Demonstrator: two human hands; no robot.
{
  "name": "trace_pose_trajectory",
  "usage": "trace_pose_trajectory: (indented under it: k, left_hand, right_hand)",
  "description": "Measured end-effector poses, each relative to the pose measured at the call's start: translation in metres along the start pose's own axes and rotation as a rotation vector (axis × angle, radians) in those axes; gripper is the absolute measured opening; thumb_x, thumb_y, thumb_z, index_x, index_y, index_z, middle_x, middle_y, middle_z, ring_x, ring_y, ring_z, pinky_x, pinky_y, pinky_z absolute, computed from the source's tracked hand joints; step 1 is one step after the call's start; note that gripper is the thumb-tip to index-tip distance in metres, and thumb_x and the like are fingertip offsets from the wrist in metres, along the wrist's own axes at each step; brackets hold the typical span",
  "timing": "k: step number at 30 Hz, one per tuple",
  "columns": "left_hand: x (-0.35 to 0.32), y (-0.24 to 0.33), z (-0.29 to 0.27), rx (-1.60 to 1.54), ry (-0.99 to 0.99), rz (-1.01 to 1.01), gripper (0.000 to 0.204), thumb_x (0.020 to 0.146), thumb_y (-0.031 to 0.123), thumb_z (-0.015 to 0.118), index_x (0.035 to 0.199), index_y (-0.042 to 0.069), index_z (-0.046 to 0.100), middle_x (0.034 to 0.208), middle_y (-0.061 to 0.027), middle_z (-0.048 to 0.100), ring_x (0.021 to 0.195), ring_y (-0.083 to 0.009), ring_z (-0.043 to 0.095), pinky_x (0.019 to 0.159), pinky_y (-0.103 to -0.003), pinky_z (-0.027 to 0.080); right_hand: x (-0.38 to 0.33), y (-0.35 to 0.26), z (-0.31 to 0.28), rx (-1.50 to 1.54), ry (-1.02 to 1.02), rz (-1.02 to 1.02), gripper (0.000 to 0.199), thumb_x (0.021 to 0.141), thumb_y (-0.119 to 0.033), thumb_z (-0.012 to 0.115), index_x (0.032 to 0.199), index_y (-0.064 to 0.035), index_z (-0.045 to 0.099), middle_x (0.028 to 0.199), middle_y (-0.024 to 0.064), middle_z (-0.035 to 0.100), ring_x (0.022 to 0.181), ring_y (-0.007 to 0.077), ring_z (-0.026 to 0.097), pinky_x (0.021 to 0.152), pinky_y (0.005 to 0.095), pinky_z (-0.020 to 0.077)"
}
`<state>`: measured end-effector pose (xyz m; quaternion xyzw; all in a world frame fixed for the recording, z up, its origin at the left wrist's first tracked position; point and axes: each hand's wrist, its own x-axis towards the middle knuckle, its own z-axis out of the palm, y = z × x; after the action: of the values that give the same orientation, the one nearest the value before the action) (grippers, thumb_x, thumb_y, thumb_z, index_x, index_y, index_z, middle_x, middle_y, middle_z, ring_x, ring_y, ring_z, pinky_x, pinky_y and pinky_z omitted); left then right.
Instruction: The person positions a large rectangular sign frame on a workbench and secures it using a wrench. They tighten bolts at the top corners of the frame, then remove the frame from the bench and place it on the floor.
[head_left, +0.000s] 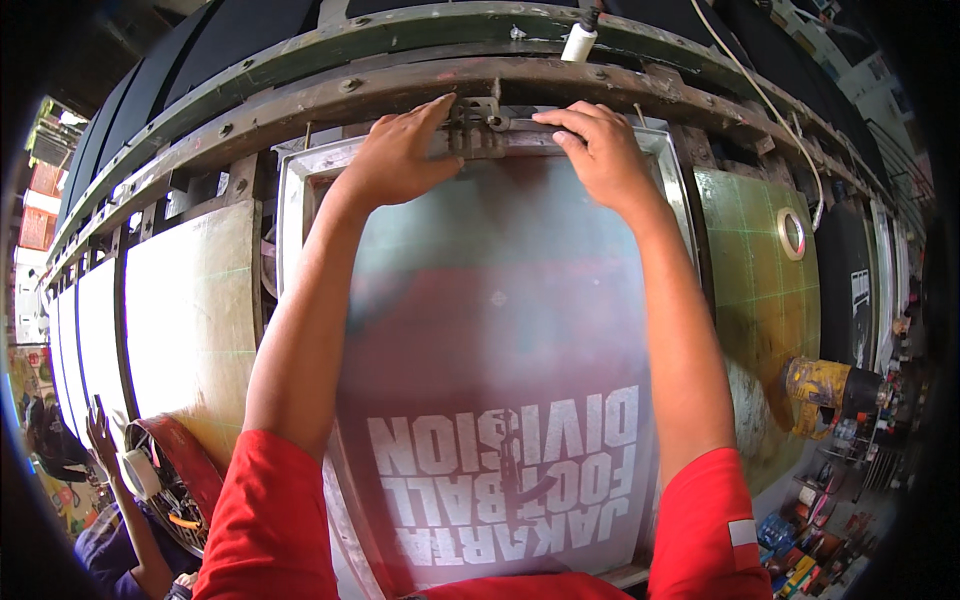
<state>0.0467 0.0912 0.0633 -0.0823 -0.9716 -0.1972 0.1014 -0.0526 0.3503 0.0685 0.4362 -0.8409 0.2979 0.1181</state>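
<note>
In front of me lies a screen-printing frame with pale mesh bearing large block lettering and a figure motif. A metal clamp bracket joins the middle of its far edge to a rusty rail. My left hand rests at the bracket's left side, thumb and fingers spread apart, the fingertips against it. My right hand is closed with its fingers on the handle of a wrench, whose head sits at the bracket's bolt. Part of the handle is hidden under the fingers.
A rusty rail runs across the far side, with a white bottle on it. On the right board are a tape roll and a yellow power tool. Another person's arm shows lower left, beside a red round-edged object.
</note>
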Motion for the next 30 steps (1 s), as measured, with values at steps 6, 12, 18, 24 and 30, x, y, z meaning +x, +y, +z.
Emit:
trace_pose_trajectory:
  k: [6, 12, 18, 24, 30]
  left_hand:
    - [0.001, 0.001, -0.001, -0.023, -0.047, -0.024, 0.08, 0.082, 0.032, 0.066, 0.149, 0.006, 0.032, 0.142, -0.0231, 0.047, 0.134, -0.0356, 0.042, 0.113, -0.044, 0.03]
    - [0.0, 0.0, -0.001, -0.023, -0.039, -0.019, 0.08, 0.082, 0.034, 0.065, 0.149, 0.003, 0.032, 0.142, -0.0245, 0.047, 0.134, -0.0361, 0.043, 0.113, -0.044, 0.03]
    - [-0.001, 0.001, -0.003, -0.041, -0.032, -0.019, 0.08, 0.081, 0.033, 0.064, 0.148, 0.002, 0.032, 0.141, -0.0253, 0.048, 0.133, -0.0364, 0.044, 0.113, -0.043, 0.03]
    - [0.0, 0.003, -0.004, -0.04, -0.039, -0.025, 0.081, 0.081, 0.034, 0.065, 0.147, 0.0, 0.033, 0.14, -0.0254, 0.048, 0.133, -0.0342, 0.044, 0.112, -0.043, 0.03]
    - [0.0, 0.001, -0.003, -0.037, -0.037, -0.015, 0.081, 0.08, 0.034, 0.065, 0.147, 0.0, 0.033, 0.14, -0.0254, 0.048, 0.134, -0.0336, 0.044, 0.112, -0.043, 0.03]
  right_hand:
    - [0.017, 0.007, -0.004, 0.049, -0.093, -0.023, 0.024, 0.088, -0.01, 0.059, 0.109, -0.0154, 0.071, 0.097, 0.0087, 0.065, 0.098, 0.0305, 0.059, 0.09, 0.0418, 0.0458]
    - [0.005, -0.013, 0.006, 0.02, -0.016, 0.106, 0.024, 0.089, -0.008, 0.059, 0.108, -0.0117, 0.071, 0.092, 0.0096, 0.063, 0.089, 0.0317, 0.061, 0.084, 0.0409, 0.0479]
    - [-0.015, -0.031, 0.02, -0.154, 0.096, 0.086, 0.028, 0.089, -0.009, 0.058, 0.116, -0.0096, 0.067, 0.097, 0.0106, 0.062, 0.094, 0.0317, 0.061, 0.087, 0.0448, 0.0454]
    - [-0.03, -0.064, 0.019, -0.243, 0.049, 0.195, 0.033, 0.09, -0.011, 0.058, 0.123, -0.0057, 0.061, 0.106, 0.0121, 0.06, 0.101, 0.0327, 0.059, 0.091, 0.0464, 0.0443]
    - [-0.035, -0.081, 0.022, -0.307, 0.028, 0.256, 0.042, 0.092, -0.014, 0.058, 0.132, -0.006, 0.053, 0.117, 0.0157, 0.056, 0.112, 0.0339, 0.055, 0.097, 0.0472, 0.0418]
